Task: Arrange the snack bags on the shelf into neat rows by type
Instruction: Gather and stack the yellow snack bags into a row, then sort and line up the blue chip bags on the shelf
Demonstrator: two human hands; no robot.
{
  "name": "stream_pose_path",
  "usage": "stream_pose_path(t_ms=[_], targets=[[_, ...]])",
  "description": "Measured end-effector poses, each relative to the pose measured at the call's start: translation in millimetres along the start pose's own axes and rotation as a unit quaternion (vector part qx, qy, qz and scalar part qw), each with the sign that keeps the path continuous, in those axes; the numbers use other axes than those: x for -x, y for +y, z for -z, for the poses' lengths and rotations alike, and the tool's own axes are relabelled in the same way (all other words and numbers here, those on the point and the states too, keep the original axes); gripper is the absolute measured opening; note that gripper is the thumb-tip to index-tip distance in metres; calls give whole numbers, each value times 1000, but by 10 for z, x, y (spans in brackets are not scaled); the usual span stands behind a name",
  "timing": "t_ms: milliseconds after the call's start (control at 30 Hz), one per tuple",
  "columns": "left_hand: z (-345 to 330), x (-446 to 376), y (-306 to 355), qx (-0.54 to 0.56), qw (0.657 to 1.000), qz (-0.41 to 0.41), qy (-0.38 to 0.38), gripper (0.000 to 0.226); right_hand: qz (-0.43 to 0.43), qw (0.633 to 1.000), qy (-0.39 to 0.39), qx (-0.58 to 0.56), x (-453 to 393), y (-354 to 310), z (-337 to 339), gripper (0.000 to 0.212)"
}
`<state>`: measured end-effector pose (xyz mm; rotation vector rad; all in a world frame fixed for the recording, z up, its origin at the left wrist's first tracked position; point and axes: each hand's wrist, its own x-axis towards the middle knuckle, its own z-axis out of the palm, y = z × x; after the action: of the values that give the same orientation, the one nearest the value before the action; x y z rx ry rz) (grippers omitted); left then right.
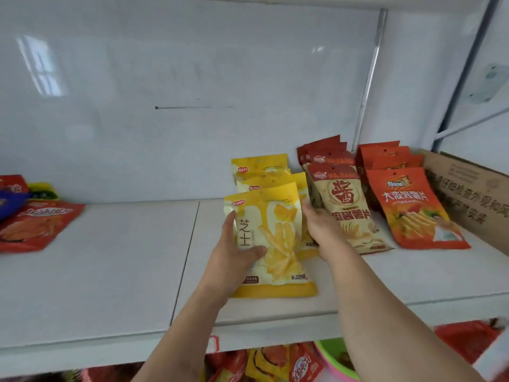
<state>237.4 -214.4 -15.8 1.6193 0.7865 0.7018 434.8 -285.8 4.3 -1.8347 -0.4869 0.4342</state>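
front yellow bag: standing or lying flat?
Propped, not flat: the front yellow bag tilts back on the row behind, left hand gripping its edge.

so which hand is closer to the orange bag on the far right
Right. The right hand sits between the yellow and beige rows, short of the orange bag; the left hand holds the front yellow bag, farther away.

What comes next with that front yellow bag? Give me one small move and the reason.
Probably ease the front yellow bag back against the yellow row behind it and let go. The left hand grips its left edge, the right hand is at its right side, and it lies forward of and slightly askew to its row, while the beige row and orange row already line up.
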Motion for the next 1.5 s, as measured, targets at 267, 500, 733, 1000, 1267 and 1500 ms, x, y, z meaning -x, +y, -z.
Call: stream_pose_path(t_ms=[267, 500, 733, 1000, 1267, 1500], targets=[[-486, 43, -40, -81, 995, 6, 56, 100, 56, 995, -63, 53, 105, 177, 57, 84], [-536, 14, -75, -115, 993, -2, 40, 89, 108, 989, -60, 81, 116, 273, 79, 34], [-543, -56, -84, -153, 987, 3, 57, 83, 122, 986, -44, 107, 29, 273, 16, 33], [-495, -51, -28, -215, 972, 12, 92, 96, 233, 920, 127, 287, 77, 236, -65, 79], [86, 74, -97, -274, 948, 6, 162, 63, 391, 835, 137, 363, 255, 65, -415, 39], [1051, 368, -218, -440, 874, -32, 202, 43, 451, 803, 49, 386, 818, -119, -1283, 20]])
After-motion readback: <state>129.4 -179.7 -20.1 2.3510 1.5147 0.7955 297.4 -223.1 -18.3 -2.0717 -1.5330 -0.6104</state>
